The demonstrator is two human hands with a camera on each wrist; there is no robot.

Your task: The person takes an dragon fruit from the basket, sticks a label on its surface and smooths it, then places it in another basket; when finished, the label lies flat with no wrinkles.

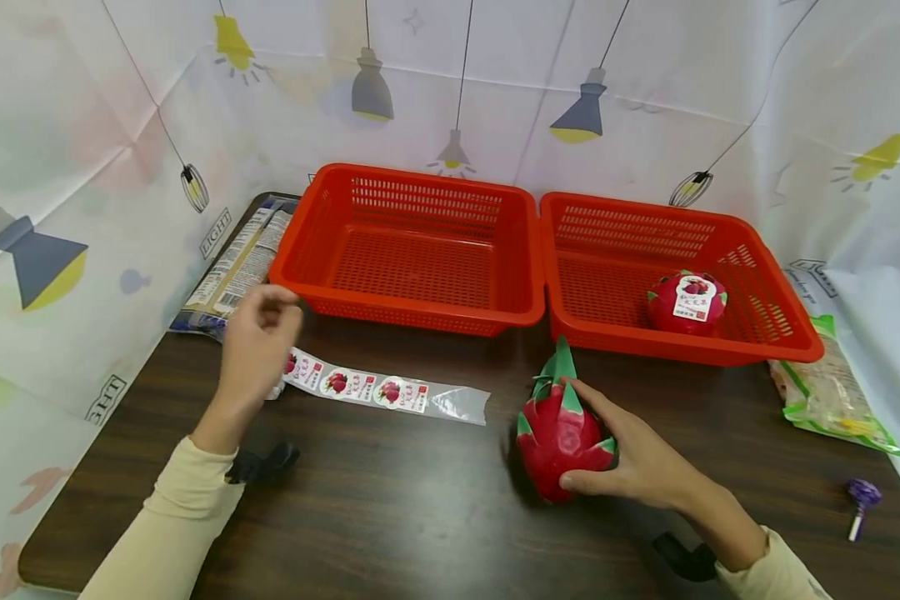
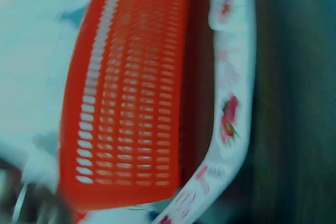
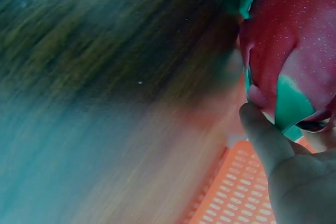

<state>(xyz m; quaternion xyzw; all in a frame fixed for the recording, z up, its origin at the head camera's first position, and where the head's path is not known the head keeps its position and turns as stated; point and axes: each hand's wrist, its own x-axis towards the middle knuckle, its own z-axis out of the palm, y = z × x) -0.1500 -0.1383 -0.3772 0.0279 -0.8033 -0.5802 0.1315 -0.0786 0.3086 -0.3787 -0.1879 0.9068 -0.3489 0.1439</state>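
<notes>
A red dragon fruit (image 1: 560,440) with green-tipped scales stands on the dark table; my right hand (image 1: 637,458) grips it from the right side, thumb low and fingers around the back. The right wrist view shows the same fruit (image 3: 299,40) close up against the fingers. My left hand (image 1: 255,346) is raised over the left end of a sticker strip (image 1: 371,390), fingers curled, nothing visible in them. Dragon-fruit labels line the strip, and its right end is bare backing. In the left wrist view the strip (image 2: 231,103) bends beside a basket, blurred.
Two red baskets stand at the back: the left one (image 1: 412,317) and the right one (image 1: 675,346), which holds a labelled dragon fruit (image 1: 686,304). Printed packets (image 1: 247,258) lie far left. A clear-and-green packet (image 1: 832,383) and a purple lollipop (image 1: 862,496) are at right.
</notes>
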